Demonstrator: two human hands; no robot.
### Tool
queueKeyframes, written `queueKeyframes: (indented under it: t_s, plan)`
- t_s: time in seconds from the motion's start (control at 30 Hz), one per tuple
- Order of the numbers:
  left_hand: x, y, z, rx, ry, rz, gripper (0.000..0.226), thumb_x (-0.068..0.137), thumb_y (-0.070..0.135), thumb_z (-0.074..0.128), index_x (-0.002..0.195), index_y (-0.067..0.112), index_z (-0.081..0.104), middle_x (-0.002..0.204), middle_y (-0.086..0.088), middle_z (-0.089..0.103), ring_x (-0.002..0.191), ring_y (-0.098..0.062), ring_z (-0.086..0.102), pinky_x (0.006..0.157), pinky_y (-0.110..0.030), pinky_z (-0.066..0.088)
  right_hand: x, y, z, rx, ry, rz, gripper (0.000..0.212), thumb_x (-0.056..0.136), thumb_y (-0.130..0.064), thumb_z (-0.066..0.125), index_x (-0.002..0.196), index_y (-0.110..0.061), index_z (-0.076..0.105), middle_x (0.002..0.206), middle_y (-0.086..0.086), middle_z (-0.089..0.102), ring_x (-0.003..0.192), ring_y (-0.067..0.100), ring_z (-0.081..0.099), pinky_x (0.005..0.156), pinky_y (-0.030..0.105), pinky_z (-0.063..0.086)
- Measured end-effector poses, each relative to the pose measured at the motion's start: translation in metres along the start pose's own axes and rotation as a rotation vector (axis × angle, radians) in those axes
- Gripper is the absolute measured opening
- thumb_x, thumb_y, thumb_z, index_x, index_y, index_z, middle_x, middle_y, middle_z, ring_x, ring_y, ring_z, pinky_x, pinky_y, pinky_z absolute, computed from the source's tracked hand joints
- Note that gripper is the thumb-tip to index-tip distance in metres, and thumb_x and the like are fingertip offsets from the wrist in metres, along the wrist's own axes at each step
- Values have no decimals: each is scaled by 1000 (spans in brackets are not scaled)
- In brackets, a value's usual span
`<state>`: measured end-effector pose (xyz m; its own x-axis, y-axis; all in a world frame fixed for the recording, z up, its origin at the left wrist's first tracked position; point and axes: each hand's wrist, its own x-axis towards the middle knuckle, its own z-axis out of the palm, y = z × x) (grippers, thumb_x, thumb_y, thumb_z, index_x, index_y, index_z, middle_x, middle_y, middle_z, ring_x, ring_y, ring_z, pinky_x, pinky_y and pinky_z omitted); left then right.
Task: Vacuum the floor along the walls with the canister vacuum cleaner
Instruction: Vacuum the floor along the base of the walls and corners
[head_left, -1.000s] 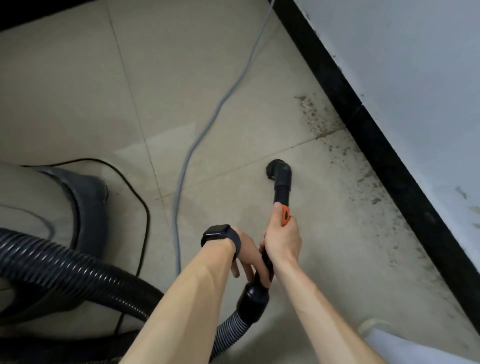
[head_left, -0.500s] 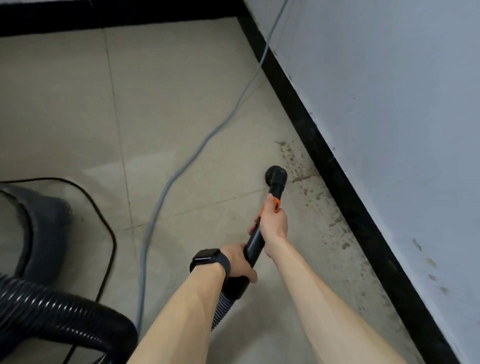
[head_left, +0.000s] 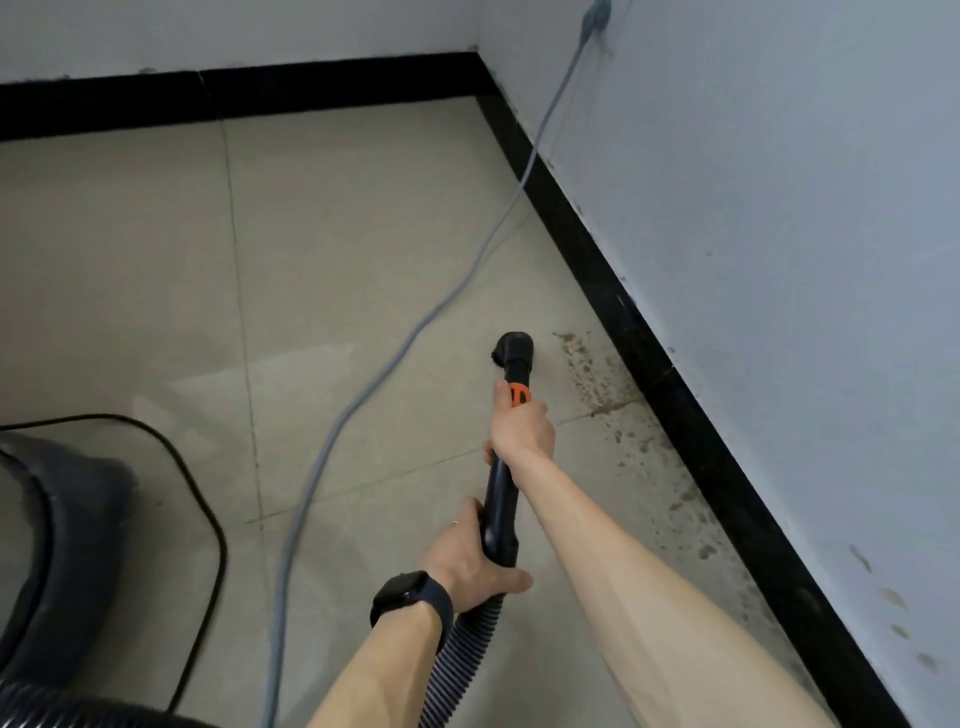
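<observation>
We clench the wand (head_left: 500, 499) in left grip (head_left: 467, 558) and right grip (head_left: 521, 428).
A grey cable (head_left: 332, 441) runs left of it; the canister (head_left: 67, 545) is cut off.

Beige tile floor (head_left: 363, 234) with thin grout lines, and pale grey-white walls (head_left: 779, 260) meeting in a corner at the upper middle of the frame. Glossy black baseboard (head_left: 644, 353) runs along both, with brownish dirt specks (head_left: 587, 369) scattered right beside it on the right side
</observation>
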<state>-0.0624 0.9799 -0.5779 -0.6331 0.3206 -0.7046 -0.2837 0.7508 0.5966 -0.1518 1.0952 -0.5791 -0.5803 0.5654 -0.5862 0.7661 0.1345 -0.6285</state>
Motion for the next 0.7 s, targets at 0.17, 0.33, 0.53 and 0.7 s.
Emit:
queueKeyframes:
  t_s: [0.17, 0.33, 0.53, 0.7]
  plan:
    - [12, 7, 10, -121, 101, 16, 47, 71, 26, 77, 102, 22, 42, 93, 1, 64, 83, -19, 64, 73, -36, 56, 26, -12, -3, -42, 13, -16, 64, 95, -70, 46, 117, -10, 39, 95, 16, 70, 77, 35, 75, 81, 48, 62]
    - [25, -9, 4, -187, 84, -54, 49, 72, 20, 78, 107, 17, 44, 92, -2, 63, 85, -22, 63, 71, -33, 52, 26, 5, -6, 163, -236, -80, 53, 98, -41, 67, 125, -12, 32, 99, 4, 62, 64, 20, 71, 75, 41, 63]
    - [34, -27, -3, -241, -1, -133, 55, 72, 14, 79, 111, 16, 40, 94, -1, 59, 89, -21, 61, 75, -34, 53, 4, 36, 4, 317, -411, -74, 47, 99, -28, 69, 126, -2, 40, 86, 8, 66, 66, 23, 72, 58, 31, 57]
    - [40, -15, -27, -348, -178, -302, 60, 63, 15, 72, 117, 18, 47, 115, -6, 61, 109, -24, 57, 89, -42, 52, -4, 50, 2, 243, -236, -61, 33, 100, -33, 63, 112, -4, 51, 72, 6, 65, 50, 17, 64, 52, 25, 53]
